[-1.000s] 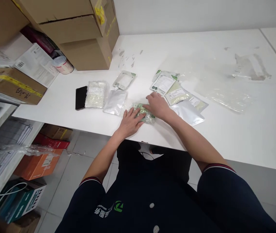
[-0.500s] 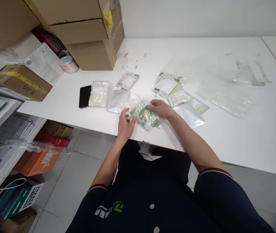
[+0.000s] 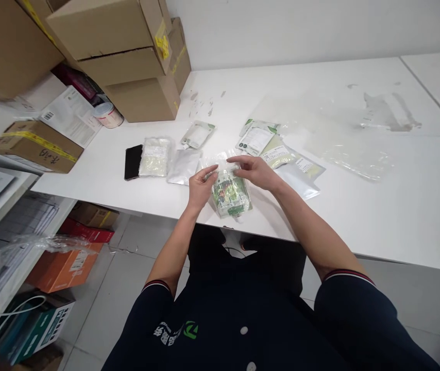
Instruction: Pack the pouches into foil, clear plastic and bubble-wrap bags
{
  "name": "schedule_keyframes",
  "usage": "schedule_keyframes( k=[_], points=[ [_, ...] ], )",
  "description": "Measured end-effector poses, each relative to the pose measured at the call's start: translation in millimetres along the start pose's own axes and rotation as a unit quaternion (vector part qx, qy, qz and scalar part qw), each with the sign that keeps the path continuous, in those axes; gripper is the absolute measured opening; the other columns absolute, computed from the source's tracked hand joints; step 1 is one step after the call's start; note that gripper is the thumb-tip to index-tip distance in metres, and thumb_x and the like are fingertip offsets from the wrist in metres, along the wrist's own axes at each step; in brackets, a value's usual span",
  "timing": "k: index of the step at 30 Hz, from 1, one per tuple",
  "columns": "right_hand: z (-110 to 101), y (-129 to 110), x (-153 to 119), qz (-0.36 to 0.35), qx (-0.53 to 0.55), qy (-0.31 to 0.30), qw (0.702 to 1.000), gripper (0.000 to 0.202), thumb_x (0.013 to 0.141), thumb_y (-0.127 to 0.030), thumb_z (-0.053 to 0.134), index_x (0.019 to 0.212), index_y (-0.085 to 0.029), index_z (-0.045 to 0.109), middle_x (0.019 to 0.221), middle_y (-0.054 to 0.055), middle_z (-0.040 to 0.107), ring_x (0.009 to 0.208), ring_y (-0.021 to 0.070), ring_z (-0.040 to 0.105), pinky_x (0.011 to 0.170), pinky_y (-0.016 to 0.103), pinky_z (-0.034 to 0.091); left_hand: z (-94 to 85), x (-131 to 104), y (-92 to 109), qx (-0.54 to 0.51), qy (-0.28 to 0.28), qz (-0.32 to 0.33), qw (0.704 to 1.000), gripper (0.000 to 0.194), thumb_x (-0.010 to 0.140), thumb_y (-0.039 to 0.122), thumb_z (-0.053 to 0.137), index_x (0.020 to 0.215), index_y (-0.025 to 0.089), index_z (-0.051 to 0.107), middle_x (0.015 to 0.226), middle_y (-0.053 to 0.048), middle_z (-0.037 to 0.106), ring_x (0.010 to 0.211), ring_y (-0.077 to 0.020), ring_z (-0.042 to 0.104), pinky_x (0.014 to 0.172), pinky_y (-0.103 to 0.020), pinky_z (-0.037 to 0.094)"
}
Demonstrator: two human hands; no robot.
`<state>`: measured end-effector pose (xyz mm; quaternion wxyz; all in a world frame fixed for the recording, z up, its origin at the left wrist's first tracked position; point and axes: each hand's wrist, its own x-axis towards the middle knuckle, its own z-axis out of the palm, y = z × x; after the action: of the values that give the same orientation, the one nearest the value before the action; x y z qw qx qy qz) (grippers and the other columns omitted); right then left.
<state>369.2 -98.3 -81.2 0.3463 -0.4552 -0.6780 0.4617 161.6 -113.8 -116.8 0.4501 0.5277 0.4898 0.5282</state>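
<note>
A clear plastic bag with a green printed pouch (image 3: 231, 195) inside lies at the table's front edge, between my hands. My left hand (image 3: 201, 189) pinches the bag's left side near its upper end. On the right, my right hand (image 3: 254, 172) grips the same end, thumb and index finger on the clear plastic. Just left of the bag is a silver pouch (image 3: 182, 166). Beyond my right hand lie a white-and-green pouch (image 3: 257, 140), a pale yellow labelled packet (image 3: 277, 154) and another silver pouch (image 3: 301, 183), overlapping each other.
A black phone (image 3: 132, 163) lies beside a wrapped pale packet (image 3: 155, 156). One more small pouch (image 3: 199, 135) lies farther back. Cardboard boxes (image 3: 142, 98) and a round tin (image 3: 107, 114) stand at the back left. Clear plastic sheets (image 3: 353, 157) spread over the right side of the white table (image 3: 390, 216).
The bag with the green pouch has turned to lie straighter toward me. My left hand has moved onto it from beside it, and both hands now meet at its upper end.
</note>
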Motion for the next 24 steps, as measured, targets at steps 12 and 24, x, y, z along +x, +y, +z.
schedule_keyframes(
  k=[12, 24],
  points=[
    [-1, -16, 2, -0.045, -0.155, 0.026, 0.987, 0.009, 0.079, -0.025, 0.061, 0.081, -0.017, 0.066, 0.096, 0.008, 0.060, 0.091, 0.0217, 0.056, 0.083, 0.039, 0.045, -20.9, 11, 26, 0.171, -0.078, -0.029, 0.982, 0.029, 0.074, 0.046, 0.075, 0.082, 0.018, 0.071, 0.071, -0.001, 0.064, 0.065, -0.0135, 0.056, 0.062, -0.026, 0.044],
    [38, 31, 22, 0.115, 0.140, 0.024, 0.983, 0.024, 0.076, -0.040, 0.067, 0.080, -0.020, 0.055, 0.067, -0.001, 0.058, 0.061, 0.0140, 0.054, 0.061, 0.029, 0.045, -23.3, 7, -16, -0.023, -0.025, -0.117, 0.993, 0.042, 0.075, 0.036, 0.073, 0.107, 0.016, 0.057, 0.071, 0.002, 0.063, 0.059, -0.0130, 0.058, 0.061, -0.027, 0.048]
  ],
)
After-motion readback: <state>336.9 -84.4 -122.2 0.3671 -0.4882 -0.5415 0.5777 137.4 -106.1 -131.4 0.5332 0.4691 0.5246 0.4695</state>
